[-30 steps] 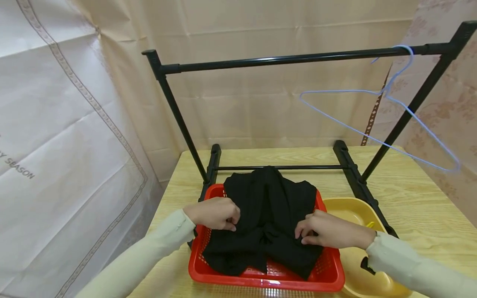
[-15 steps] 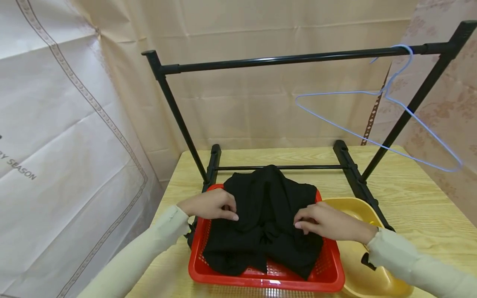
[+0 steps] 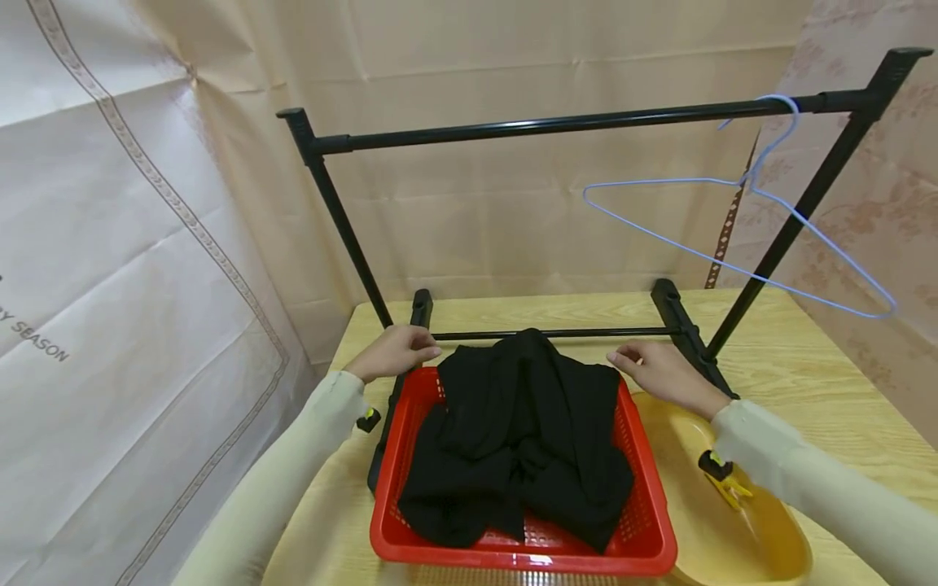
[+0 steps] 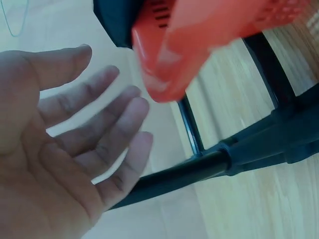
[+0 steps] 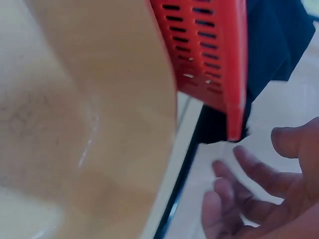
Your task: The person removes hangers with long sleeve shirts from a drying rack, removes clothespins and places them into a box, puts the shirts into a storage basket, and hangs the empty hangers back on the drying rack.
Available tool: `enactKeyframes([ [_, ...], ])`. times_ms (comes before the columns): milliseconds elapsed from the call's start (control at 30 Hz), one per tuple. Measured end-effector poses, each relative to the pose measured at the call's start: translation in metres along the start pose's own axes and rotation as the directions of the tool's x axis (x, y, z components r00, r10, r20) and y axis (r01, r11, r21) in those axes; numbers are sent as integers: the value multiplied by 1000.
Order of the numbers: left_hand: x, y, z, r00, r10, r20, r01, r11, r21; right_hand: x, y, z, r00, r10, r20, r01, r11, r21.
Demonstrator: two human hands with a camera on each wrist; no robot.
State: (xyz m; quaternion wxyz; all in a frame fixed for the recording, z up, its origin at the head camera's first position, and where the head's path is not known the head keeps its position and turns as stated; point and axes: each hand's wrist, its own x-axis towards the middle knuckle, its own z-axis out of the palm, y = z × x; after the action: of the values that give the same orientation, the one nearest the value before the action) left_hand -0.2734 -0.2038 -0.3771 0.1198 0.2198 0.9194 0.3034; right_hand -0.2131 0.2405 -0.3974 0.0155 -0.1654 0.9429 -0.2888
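A black garment (image 3: 523, 431) lies spread over the red plastic basket (image 3: 392, 496), part of it draped over the far rim. My left hand (image 3: 396, 352) hovers beyond the basket's far left corner, holding nothing; its fingers (image 4: 99, 114) are relaxed in the left wrist view. On the other side, my right hand (image 3: 663, 370) is above the far right corner, near the garment's edge but apart from it. In the right wrist view its fingers (image 5: 249, 174) are loosely bent with nothing between them.
Behind the basket stands a black rack (image 3: 550, 126) with a blue hanger (image 3: 659, 181) hooked on its top bar at the right. A yellow basin (image 3: 762, 545) with a yellow clip (image 3: 729, 488) sits right of the basket, on the wooden table (image 3: 799, 358).
Both hands have let go of the garment and moved away from me, outward past its sides to the basket's far corners. The garment stays nearly as it was.
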Motion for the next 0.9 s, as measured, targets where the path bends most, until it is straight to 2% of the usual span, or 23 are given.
enactKeyframes([
  [133, 10, -8, 2, 993, -94, 74, 100, 991, -88, 7, 11, 3, 983, 114, 142, -127, 988, 83],
  [300, 19, -7, 3, 980, -144, 140, 171, 963, -206, 15, 17, 6, 965, 133, 227, -168, 975, 147],
  [533, 20, -6, 7, 973, -116, 199, 159, 964, -213, 19, 25, 13, 946, 160, 282, -225, 951, 214],
  [767, 18, -4, 10, 973, -139, 187, 181, 956, -230, 18, 23, 11, 948, 159, 276, -235, 934, 270],
  [900, 20, -1, 13, 982, -107, 158, 144, 958, -247, 20, 21, 10, 957, 141, 254, -214, 932, 292],
])
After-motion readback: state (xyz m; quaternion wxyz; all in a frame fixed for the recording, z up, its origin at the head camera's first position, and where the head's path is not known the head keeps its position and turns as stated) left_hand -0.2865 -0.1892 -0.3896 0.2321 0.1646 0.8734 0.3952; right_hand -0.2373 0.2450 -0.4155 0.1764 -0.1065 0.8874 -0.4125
